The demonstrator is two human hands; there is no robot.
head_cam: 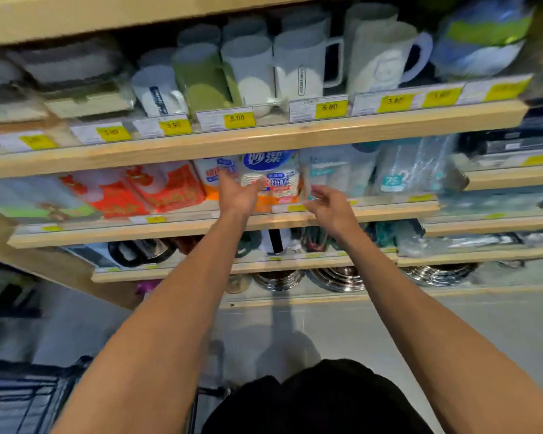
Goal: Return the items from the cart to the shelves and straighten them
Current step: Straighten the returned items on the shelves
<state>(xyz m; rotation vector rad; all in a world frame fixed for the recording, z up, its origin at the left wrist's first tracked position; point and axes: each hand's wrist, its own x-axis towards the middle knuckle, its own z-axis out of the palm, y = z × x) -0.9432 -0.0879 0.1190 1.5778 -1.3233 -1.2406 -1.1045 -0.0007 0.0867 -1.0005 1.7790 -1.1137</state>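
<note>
A pack of paper cups point(271, 180) with a blue and orange label stands upright on the middle shelf point(182, 228), between red-orange packs and clear cup sleeves. My left hand point(237, 192) is spread at the pack's left side, fingers straight, right by its wrapper. My right hand point(325, 200) hovers at the pack's lower right with loosely curved fingers and holds nothing. Whether either hand touches the pack is blurred. The dark cart point(29, 399) sits at the lower left.
Above, a shelf point(264, 137) carries mugs point(386, 57), a green cup point(201, 79) and yellow price tags. Red-orange packs point(157, 189) lie left of my hands, clear plastic cup sleeves point(414, 170) to the right. Lower shelves hold steel bowls point(336, 278) and kitchenware. Grey floor lies below.
</note>
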